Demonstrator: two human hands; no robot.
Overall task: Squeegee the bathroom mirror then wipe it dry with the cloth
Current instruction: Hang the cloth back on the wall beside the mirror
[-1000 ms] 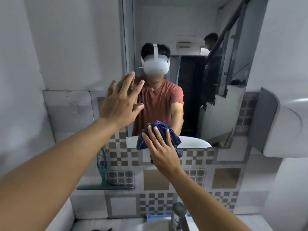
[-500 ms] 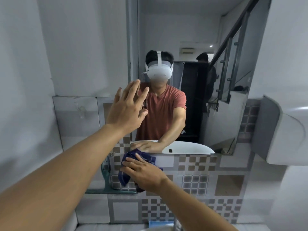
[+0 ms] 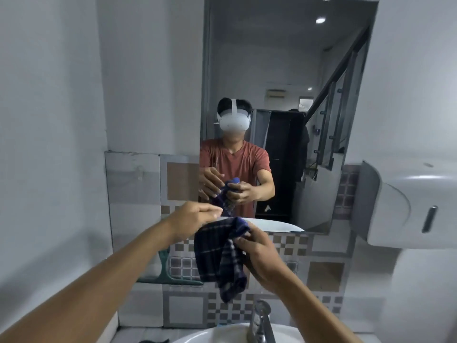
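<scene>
The tall mirror (image 3: 272,58) hangs on the wall straight ahead and reflects me. Below its bottom edge, my right hand (image 3: 262,253) grips a dark blue checked cloth (image 3: 220,258), which hangs bunched in the air in front of the tiles. My left hand (image 3: 195,219) hovers just left of the cloth's upper edge with its fingers loosely curled and nothing in them. A teal squeegee (image 3: 164,271) leans against the tiled wall at lower left, partly hidden behind my left forearm.
A chrome tap (image 3: 259,320) rises from a white basin (image 3: 222,335) at the bottom edge. A white wall dispenser (image 3: 400,209) juts out on the right beside the mirror. Patterned tiles (image 3: 324,271) cover the wall below the mirror.
My left hand has come off the mirror and dropped down beside the cloth. My right hand has pulled the cloth away from the wall, and it now hangs in the air.
</scene>
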